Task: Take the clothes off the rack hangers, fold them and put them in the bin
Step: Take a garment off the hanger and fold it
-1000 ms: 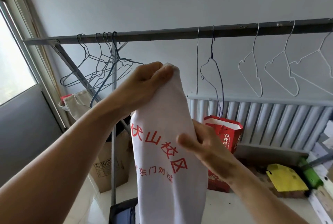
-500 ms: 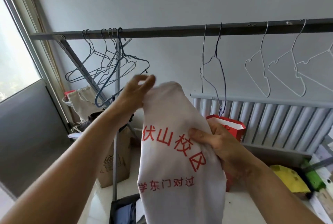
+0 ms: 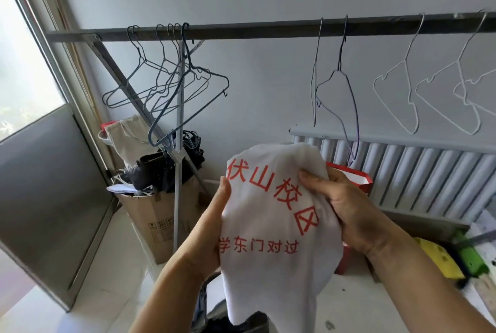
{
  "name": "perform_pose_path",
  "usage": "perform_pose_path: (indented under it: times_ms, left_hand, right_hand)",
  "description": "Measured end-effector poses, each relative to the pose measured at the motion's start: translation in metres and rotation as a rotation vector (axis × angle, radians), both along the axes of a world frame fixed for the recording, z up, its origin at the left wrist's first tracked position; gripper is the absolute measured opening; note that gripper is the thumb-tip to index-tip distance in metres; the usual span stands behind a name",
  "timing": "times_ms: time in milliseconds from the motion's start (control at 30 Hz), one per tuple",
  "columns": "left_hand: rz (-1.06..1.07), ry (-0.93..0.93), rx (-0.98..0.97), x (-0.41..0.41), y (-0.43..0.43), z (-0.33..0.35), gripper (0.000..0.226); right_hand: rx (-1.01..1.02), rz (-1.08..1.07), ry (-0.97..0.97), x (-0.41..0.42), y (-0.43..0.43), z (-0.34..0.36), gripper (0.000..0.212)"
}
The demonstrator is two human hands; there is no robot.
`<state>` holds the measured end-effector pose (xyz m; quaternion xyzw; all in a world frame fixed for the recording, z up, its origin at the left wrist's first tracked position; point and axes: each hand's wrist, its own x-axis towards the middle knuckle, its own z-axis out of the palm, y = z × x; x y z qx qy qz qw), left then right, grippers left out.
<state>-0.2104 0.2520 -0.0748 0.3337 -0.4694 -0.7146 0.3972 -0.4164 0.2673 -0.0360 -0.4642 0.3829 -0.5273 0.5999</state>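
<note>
A white shirt with red printed characters (image 3: 271,214) hangs bunched in front of me, below the rack bar (image 3: 268,29). My left hand (image 3: 212,228) holds its left edge, thumb on the front, fingers hidden behind the cloth. My right hand (image 3: 346,212) grips the upper right part, thumb pressed on the print. Empty wire hangers hang on the bar: a dark cluster (image 3: 171,86) at left, one dark hanger (image 3: 341,91) in the middle, white hangers (image 3: 429,91) at right. A dark bin (image 3: 241,324) shows partly below the shirt.
A cardboard box (image 3: 158,222) stuffed with dark items stands by the rack's upright pole (image 3: 178,145). A radiator (image 3: 418,174) runs along the wall, with a red paper bag (image 3: 357,179) before it. Yellow and green objects (image 3: 451,257) lie at right. A window is on the left.
The shirt has come down from head height to chest height. My left hand let go of the top and took the left edge; my right hand closed further round the right side.
</note>
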Motion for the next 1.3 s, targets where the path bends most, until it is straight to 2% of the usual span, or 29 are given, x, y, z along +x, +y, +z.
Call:
perform_pose_path:
  times_ms: [100,200,300,333,400,467,600,733,767,833,867,1000,1100,1133,1200,1233,1300]
  left_hand:
    - [0.046,0.076,-0.086,-0.001,-0.003,0.007,0.088]
    - [0.111,0.135,-0.188,-0.002,-0.007,0.008,0.078]
    - [0.085,0.155,-0.177,-0.005,-0.004,0.01,0.07]
    - [0.124,0.174,-0.157,-0.006,-0.002,0.01,0.068]
    - [0.227,0.222,-0.12,-0.008,-0.003,0.011,0.079]
    - [0.273,0.237,-0.157,-0.01,-0.003,0.012,0.076]
    - [0.338,0.051,-0.25,-0.009,-0.004,0.014,0.044]
    - [0.35,-0.009,-0.258,-0.004,-0.006,0.015,0.046]
    - [0.344,-0.018,-0.263,-0.003,-0.007,0.016,0.049]
    - [0.326,-0.111,-0.307,0.001,-0.008,0.018,0.05]
    - [0.324,-0.218,-0.367,0.002,-0.009,0.019,0.049]
    - [0.377,-0.799,-0.759,0.012,-0.016,0.031,0.036]
    - [0.359,-0.932,-0.918,0.02,-0.024,0.042,0.013]
    - [0.337,-0.94,-0.914,0.023,-0.028,0.046,0.008]
    - [0.324,-0.901,-0.862,0.029,-0.035,0.048,0.027]
    - [0.327,-0.814,-0.795,0.029,-0.037,0.048,0.033]
    - [0.296,-0.516,-0.635,0.025,-0.033,0.047,0.032]
  right_hand:
    - [0.006,0.007,0.01,0.001,-0.001,0.0,0.025]
    - [0.011,-0.004,0.03,0.002,-0.002,-0.001,0.025]
    - [-0.004,0.003,0.039,0.0,-0.004,-0.002,0.024]
    - [-0.011,0.004,0.045,0.001,-0.003,-0.002,0.023]
    - [-0.035,-0.026,0.082,0.001,-0.004,-0.003,0.023]
    - [-0.08,-0.107,0.169,0.003,-0.006,-0.006,0.032]
    - [-0.139,-0.247,0.259,0.003,-0.012,-0.012,0.06]
    - [-0.149,-0.095,0.368,-0.006,-0.011,-0.012,0.082]
    - [-0.144,-0.052,0.417,-0.008,-0.011,-0.011,0.082]
    - [-0.159,-0.037,0.548,-0.007,-0.01,-0.009,0.066]
    - [-0.175,-0.061,0.611,-0.007,-0.01,-0.007,0.055]
    - [-0.281,-0.113,0.728,-0.01,-0.011,-0.001,0.018]
    - [-0.319,-0.156,0.774,-0.011,-0.015,0.002,0.009]
    - [-0.325,-0.161,0.771,-0.012,-0.016,0.003,0.012]
    - [-0.306,-0.12,0.657,-0.016,-0.017,0.004,0.023]
    - [-0.281,-0.088,0.564,-0.018,-0.016,0.005,0.028]
    - [-0.228,-0.057,0.419,-0.018,-0.014,0.008,0.033]
